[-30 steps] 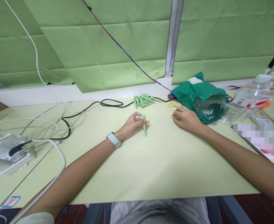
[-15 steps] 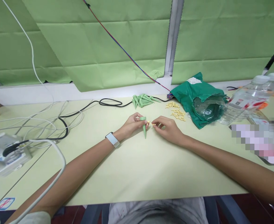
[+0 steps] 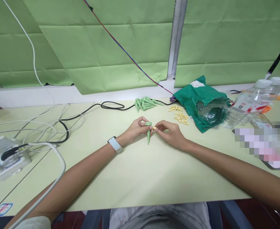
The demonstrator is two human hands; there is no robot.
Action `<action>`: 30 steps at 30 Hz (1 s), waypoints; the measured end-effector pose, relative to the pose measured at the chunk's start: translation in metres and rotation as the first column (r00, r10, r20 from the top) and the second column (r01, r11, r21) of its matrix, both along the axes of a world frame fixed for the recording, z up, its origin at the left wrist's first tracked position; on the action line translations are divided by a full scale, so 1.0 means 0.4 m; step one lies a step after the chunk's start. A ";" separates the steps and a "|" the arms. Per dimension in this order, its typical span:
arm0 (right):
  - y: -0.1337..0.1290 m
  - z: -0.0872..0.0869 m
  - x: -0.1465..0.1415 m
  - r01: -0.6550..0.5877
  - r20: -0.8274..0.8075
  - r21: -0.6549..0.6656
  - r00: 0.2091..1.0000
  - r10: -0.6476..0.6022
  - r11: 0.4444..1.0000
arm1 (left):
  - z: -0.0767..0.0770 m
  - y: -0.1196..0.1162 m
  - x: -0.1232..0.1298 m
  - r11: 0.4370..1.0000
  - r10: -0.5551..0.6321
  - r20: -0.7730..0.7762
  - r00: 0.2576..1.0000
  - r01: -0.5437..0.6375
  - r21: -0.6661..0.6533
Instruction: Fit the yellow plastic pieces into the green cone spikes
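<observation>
A green plastic spike with a wide ring-like top is pinched in my left hand, its point hanging downward. Small yellow plastic pieces show between the fingertips of both hands, at the spike's side. My right hand is closed on one of these yellow pieces, its fingertips close to those of the left. Exactly how the yellow pieces meet is too small to make out. Behind the hands lie a pile of similar green spikes and a scatter of small yellow pieces.
A torn green plastic bag lies right of the yellow pieces, beside clear plastic bottles. A black cable runs along the back. White cables and a power strip occupy the left. Green blinds hang behind the table.
My right hand has moved slightly left, closing the gap to my left hand. The yellow pieces are now together at the fingertips. The spike has dropped slightly and is still held.
</observation>
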State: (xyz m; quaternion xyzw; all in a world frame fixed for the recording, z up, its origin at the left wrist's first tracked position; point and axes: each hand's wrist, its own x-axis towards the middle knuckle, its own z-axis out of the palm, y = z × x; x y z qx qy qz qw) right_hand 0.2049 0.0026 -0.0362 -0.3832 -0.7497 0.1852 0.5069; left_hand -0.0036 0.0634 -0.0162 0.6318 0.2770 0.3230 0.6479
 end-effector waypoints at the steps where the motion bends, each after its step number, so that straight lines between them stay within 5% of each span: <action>1: 0.000 0.000 0.000 0.006 -0.005 -0.004 1.000 -0.006 1.000 | 0.003 -0.003 0.003 1.000 -0.004 -0.003 1.000 0.004 0.000; 11: -0.003 0.002 0.009 0.035 0.020 0.026 0.999 -0.036 0.999 | 0.031 -0.021 0.010 0.982 -0.031 0.028 0.999 0.036 -0.186; 24: 0.005 0.004 0.011 0.040 0.025 -0.093 0.999 -0.038 0.995 | 0.003 -0.047 0.040 0.985 0.136 0.087 0.987 -0.125 -0.118; 30: 0.001 0.002 0.011 0.017 0.023 -0.015 1.000 -0.017 1.000 | 0.001 -0.047 0.037 0.983 0.139 0.109 0.984 -0.124 -0.133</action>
